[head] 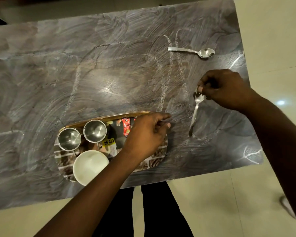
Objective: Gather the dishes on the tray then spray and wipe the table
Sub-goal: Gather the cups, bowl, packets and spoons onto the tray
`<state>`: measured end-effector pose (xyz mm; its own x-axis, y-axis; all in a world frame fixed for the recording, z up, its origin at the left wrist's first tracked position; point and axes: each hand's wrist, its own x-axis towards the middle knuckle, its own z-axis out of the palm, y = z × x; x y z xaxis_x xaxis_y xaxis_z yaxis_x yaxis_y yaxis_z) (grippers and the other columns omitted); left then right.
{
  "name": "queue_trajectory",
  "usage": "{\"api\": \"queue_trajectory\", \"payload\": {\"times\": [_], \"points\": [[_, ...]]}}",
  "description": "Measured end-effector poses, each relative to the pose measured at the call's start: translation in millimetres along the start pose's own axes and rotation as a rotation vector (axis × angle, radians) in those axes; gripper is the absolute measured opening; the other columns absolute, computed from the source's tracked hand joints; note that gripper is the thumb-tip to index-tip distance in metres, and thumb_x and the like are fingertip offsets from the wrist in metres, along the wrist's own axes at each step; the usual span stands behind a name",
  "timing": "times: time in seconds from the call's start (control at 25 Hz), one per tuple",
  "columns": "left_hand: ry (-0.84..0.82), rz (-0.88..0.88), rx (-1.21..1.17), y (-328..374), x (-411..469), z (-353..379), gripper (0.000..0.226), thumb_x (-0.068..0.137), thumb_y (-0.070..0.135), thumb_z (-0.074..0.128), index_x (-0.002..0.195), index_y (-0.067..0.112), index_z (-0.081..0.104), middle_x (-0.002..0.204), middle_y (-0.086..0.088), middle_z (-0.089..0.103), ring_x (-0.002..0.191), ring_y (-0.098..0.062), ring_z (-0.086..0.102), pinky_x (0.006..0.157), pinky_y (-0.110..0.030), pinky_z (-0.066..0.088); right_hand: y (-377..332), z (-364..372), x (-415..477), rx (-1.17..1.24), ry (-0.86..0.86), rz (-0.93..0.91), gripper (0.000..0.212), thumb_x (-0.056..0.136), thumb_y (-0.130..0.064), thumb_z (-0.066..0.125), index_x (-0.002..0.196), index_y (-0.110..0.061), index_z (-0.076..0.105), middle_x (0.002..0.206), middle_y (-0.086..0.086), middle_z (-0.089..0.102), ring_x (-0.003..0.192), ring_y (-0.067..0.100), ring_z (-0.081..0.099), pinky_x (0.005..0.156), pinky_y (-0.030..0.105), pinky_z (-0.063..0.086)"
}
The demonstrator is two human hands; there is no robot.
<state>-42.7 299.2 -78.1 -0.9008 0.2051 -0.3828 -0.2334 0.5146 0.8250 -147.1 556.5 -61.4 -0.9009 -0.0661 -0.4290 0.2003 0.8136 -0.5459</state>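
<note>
Gathering partly done: two steel cups (69,139) (94,131) and white bowl (90,166) on tray (108,115). Left on table (75,65): near spoon (196,110), far spoon (191,51). Spray, wipe not started.

Right hand (225,89) reaches out, fingers pinching near spoon's bowl end, handle tip touching table. Left hand (146,135) hovers over tray's right end, loosely curled, holding nothing visible.

The table (75,65) lies bare across the upper left; one spoon (191,51) lies at upper right.

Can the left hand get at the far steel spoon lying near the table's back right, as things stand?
Probably yes. The left hand hovers empty over the mirrored oval tray, and bare marble lies between it and the far steel spoon. The right hand, busy with the nearer spoon, sits off that line.
</note>
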Motion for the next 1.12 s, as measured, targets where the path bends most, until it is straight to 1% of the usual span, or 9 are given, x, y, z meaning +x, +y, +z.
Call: {"api": "queue_trajectory", "payload": {"times": [0.12,0.2,0.28,0.36,0.52,0.68,0.84,0.96,1.12], "points": [[0.007,0.038,0.005,-9.7,-4.9,-25.7,0.027,0.100,0.023,0.074,0.126,0.021,0.080,0.114,0.008,0.080,0.092,-0.001,0.075,0.084,-0.018,0.060,-27.9,22.3,-38.5,0.398,0.076,0.149,0.006,0.093,-0.006,0.078,0.098,-0.008,0.074,0.084,0.009,0.080,0.073,0.023,0.079,0.071,0.035,0.064],[-0.024,0.023,0.057,-23.8,-10.3,-47.8,0.020,0.097,0.028,0.078,0.115,0.023,0.085,0.095,0.015,0.081,0.078,0.004,0.074,0.077,-0.020,0.058,-41.4,55.6,-62.9,0.622,0.055,0.247,0.011,0.092,0.004,0.075,0.098,-0.004,0.072,0.085,0.013,0.080,0.071,0.023,0.078,0.069,0.035,0.065],[-0.061,0.020,0.157,-36.3,-17.1,-66.7,0.013,0.095,0.029,0.080,0.104,0.025,0.088,0.087,0.015,0.082,0.074,0.002,0.074,0.070,-0.019,0.055,-48.8,94.6,-84.2,0.739,0.035,0.360,0.013,0.090,0.007,0.075,0.096,-0.004,0.070,0.084,0.016,0.078,0.068,0.021,0.076,0.066,0.032,0.065],[-0.133,0.034,0.230,-44.9,-24.0,-80.7,0.011,0.095,0.029,0.079,0.100,0.024,0.088,0.090,0.011,0.084,0.076,-0.001,0.075,0.071,-0.023,0.058,-52.2,132.3,-101.4,0.819,0.043,0.449,0.014,0.088,0.009,0.077,0.092,-0.002,0.069,0.078,0.016,0.076,0.065,0.023,0.076,0.062,0.031,0.064],[-0.349,0.289,0.611,-61.0,-28.4,-81.3,0.015,0.094,0.035,0.075,0.102,0.026,0.084,0.095,0.006,0.081,0.086,-0.015,0.074,0.071,-0.031,0.056,-55.6,176.7,-120.1,0.891,0.123,0.548,0.013,0.087,0.009,0.079,0.088,0.001,0.068,0.077,0.019,0.077,0.067,0.029,0.078,0.068,0.038,0.066],[-0.351,0.356,0.895,-71.0,-27.6,-61.6,0.014,0.096,0.028,0.066,0.099,0.020,0.077,0.096,-0.003,0.075,0.089,-0.028,0.074,0.068,-0.033,0.051,-57.9,189.6,-123.0,0.893,0.167,0.564,0.015,0.085,0.007,0.081,0.083,-0.002,0.069,0.080,0.021,0.078,0.076,0.034,0.079,0.073,0.040,0.066],[-0.330,0.305,1.067,-72.2,-29.2,-52.3,0.012,0.092,0.019,0.070,0.100,0.014,0.077,0.101,-0.008,0.075,0.093,-0.032,0.076,0.067,-0.035,0.051,-55.7,190.4,-120.7,0.732,0.187,0.517,0.011,0.087,-0.003,0.084,0.084,-0.007,0.074,0.073,0.009,0.079,0.069,0.027,0.081,0.064,0.033,0.065],[-0.326,0.283,1.082,-72.5,-29.2,-50.3,0.013,0.090,0.015,0.072,0.102,0.014,0.077,0.102,-0.008,0.077,0.091,-0.032,0.077,0.069,-0.035,0.054,-49.3,193.1,-118.8,0.592,0.205,0.466,0.011,0.088,-0.013,0.084,0.079,-0.015,0.078,0.070,0.003,0.079,0.064,0.022,0.079,0.067,0.041,0.067],[-0.311,0.310,1.041,-74.6,-27.5,-50.2,0.013,0.091,0.015,0.072,0.101,0.014,0.079,0.102,-0.009,0.077,0.093,-0.033,0.076,0.069,-0.036,0.054,-48.8,189.8,-120.0,0.341,0.230,0.355,0.007,0.088,-0.021,0.084,0.083,-0.016,0.084,0.067,-0.007,0.076,0.052,0.004,0.070,0.050,0.019,0.051]]}}
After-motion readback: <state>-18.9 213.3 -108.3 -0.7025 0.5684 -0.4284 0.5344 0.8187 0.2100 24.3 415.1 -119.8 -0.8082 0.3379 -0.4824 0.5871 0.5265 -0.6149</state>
